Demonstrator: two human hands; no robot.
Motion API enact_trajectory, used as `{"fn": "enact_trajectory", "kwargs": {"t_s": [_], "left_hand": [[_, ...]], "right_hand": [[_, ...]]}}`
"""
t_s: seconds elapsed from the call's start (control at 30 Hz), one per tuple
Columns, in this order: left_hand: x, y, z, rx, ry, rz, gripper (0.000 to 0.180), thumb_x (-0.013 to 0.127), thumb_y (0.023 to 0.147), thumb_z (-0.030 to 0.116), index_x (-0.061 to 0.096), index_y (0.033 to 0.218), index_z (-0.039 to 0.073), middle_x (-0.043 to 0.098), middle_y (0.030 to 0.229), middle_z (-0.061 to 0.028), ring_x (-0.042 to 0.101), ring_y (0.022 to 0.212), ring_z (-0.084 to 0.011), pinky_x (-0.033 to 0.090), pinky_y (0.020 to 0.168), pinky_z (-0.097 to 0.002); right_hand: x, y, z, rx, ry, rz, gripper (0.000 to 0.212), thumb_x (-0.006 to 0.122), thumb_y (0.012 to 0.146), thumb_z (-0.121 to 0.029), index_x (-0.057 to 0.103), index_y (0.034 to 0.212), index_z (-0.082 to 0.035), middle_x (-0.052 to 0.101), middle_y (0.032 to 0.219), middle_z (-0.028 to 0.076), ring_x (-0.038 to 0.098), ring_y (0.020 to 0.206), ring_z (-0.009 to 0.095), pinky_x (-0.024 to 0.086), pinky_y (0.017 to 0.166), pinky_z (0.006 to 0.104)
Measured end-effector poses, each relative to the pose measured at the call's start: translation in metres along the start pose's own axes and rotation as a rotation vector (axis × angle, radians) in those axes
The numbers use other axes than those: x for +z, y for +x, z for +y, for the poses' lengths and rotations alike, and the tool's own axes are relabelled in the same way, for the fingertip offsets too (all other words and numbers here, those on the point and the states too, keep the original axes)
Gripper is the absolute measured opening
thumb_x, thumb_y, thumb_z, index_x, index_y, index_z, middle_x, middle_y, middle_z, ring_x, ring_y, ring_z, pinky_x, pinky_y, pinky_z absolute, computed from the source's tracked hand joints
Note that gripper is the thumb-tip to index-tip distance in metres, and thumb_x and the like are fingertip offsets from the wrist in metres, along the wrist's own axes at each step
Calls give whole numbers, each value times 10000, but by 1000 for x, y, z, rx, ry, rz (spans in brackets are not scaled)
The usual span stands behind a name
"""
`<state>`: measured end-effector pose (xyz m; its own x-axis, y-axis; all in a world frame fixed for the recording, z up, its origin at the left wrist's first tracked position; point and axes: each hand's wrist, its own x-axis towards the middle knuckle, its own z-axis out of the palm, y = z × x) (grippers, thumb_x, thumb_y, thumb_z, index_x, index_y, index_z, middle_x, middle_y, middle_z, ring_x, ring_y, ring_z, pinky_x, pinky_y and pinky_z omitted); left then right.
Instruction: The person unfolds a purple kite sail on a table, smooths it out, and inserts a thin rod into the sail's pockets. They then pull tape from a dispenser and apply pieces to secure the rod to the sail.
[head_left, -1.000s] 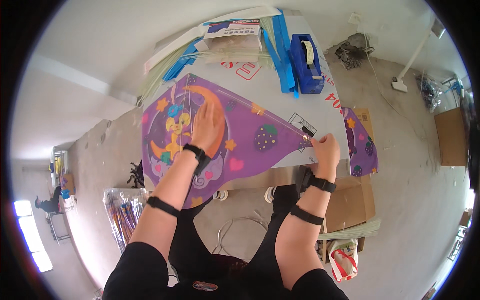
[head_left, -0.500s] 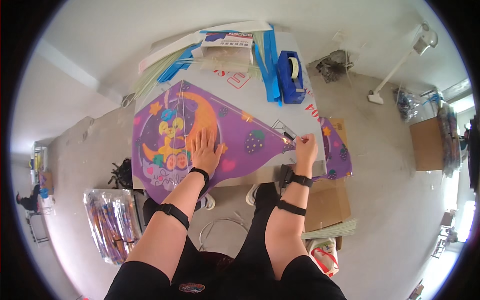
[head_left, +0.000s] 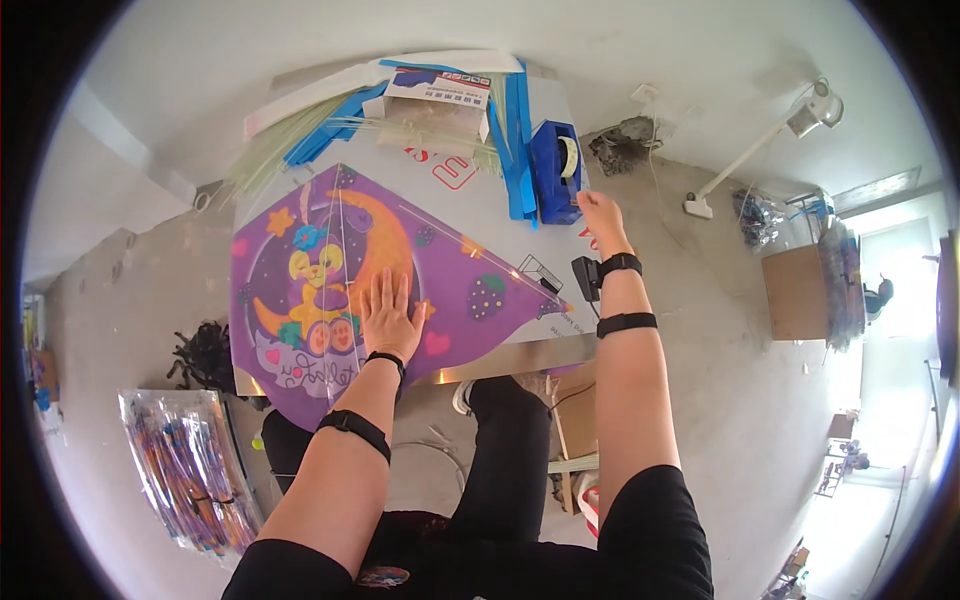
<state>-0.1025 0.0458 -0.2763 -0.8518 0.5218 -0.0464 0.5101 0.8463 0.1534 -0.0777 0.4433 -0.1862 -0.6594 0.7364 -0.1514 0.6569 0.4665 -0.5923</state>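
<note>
A purple kite sail (head_left: pixel 450 300), printed with a yellow cartoon animal on an orange moon, lies flat across the table. Thin pale rods run along its upper edge and down its middle. My left hand (head_left: pixel 392 322) rests open on the sail, fingers spread beside the moon. At the table's far right stands a blue tape dispenser (head_left: pixel 548 170) holding a pale roll of tape (head_left: pixel 568 157). My right hand (head_left: pixel 604 222) is closed, with its fingertips at the dispenser's near end. What lies between them is too small to make out.
Bundles of pale thin rods (head_left: pixel 262 150), blue strips (head_left: pixel 512 150) and an open box (head_left: pixel 437 105) occupy the table's far side. On the floor at left lies a clear bag of colourful packed items (head_left: pixel 190 465). Cardboard (head_left: pixel 575 415) stands below the table's right side.
My right hand has moved from the sail's right tip up to the tape dispenser. My left hand has stayed flat on the sail. The whole view has shifted.
</note>
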Motion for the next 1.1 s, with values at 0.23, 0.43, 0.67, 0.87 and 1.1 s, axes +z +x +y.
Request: {"fn": "enact_trajectory", "kwargs": {"t_s": [0.23,0.43,0.67,0.87,1.1], "left_hand": [[-3,2,5,7,-43,11,619,377,947,467,302,1474,150,216,1548,-111,169,1434,-288,118,1164,-468],[-4,1,2,10,-44,3,620,374,949,467,300,1475,147,227,1543,-113,174,1433,-291,116,1164,-470],[-4,0,-1,1,-43,9,613,383,950,462,304,1473,153,224,1547,-98,178,1432,-282,118,1165,-468],[-5,2,2,0,-21,-16,612,369,953,467,292,1480,165,206,1553,-93,163,1437,-274,114,1167,-462],[-6,0,2,-7,-2,-34,616,363,954,477,285,1483,172,199,1556,-91,151,1441,-271,105,1169,-458]], "right_hand": [[-2,15,9,104,345,-38,228,667,844,-224,694,935,-17,673,822,7,523,713,97,412,640,244],[2,7,13,243,741,-113,129,688,810,-186,686,877,-76,646,821,-6,440,764,118,358,677,298],[-7,-8,12,304,1016,-123,152,674,837,-130,643,960,-46,634,971,47,513,959,139,413,900,346],[7,-18,32,149,1083,-35,112,660,823,-47,622,907,17,630,930,94,593,945,200,472,899,356],[22,-33,39,109,1067,20,64,632,816,18,618,866,55,639,890,115,619,848,196,509,801,277]]}}
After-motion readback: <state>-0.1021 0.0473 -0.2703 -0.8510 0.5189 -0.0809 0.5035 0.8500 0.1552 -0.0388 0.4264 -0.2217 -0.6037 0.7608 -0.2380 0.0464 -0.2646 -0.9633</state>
